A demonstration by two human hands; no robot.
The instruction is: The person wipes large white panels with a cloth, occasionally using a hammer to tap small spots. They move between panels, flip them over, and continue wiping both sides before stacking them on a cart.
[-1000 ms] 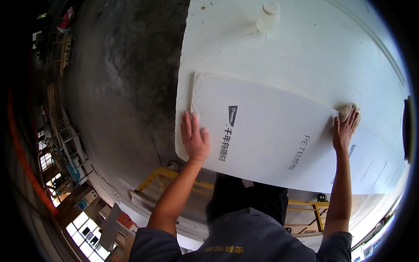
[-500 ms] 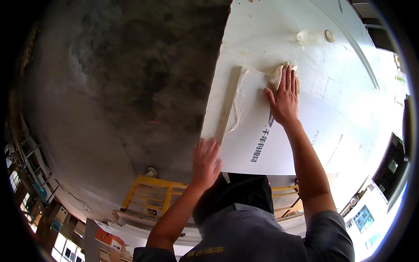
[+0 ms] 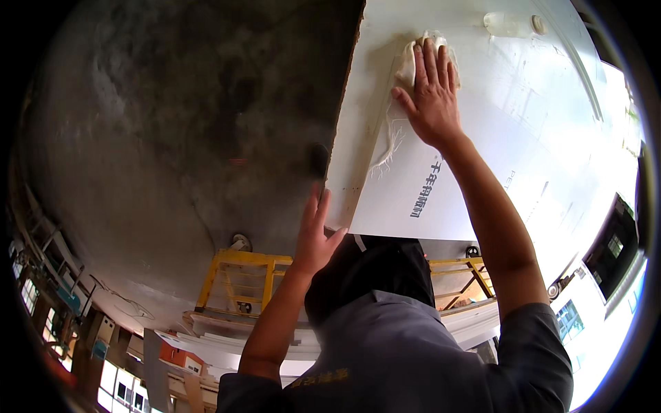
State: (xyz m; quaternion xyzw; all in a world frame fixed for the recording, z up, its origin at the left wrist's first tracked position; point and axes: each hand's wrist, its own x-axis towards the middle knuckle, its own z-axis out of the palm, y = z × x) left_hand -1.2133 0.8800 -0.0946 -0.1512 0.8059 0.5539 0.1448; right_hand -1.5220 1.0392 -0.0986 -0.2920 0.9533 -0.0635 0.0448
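My right hand (image 3: 435, 107) holds a crumpled cream rag (image 3: 407, 67) against a pale board (image 3: 403, 199), its fingers stretched over the cloth. A strip of the rag with frayed threads (image 3: 387, 148) trails toward me over the board's left part. This board, with dark printing on its face, lies on a larger white sheet (image 3: 385, 24). My left hand (image 3: 317, 237) is at the near left corner of the boards, fingers stretched and thumb apart. Its thumb is by the near edge, and I see nothing held in it.
A clear plastic bottle (image 3: 508, 25) lies on the white sheet at the far right, near a long thin strip (image 3: 575, 65). Left of the sheet's rough edge is the dark concrete floor (image 3: 172, 138). A yellow metal frame (image 3: 237, 258) with a caster (image 3: 240, 242) stands near my body.
My right hand has slid the rag away from me and slightly left. My left hand has shifted a little farther away along the corner, and the view has moved slightly.
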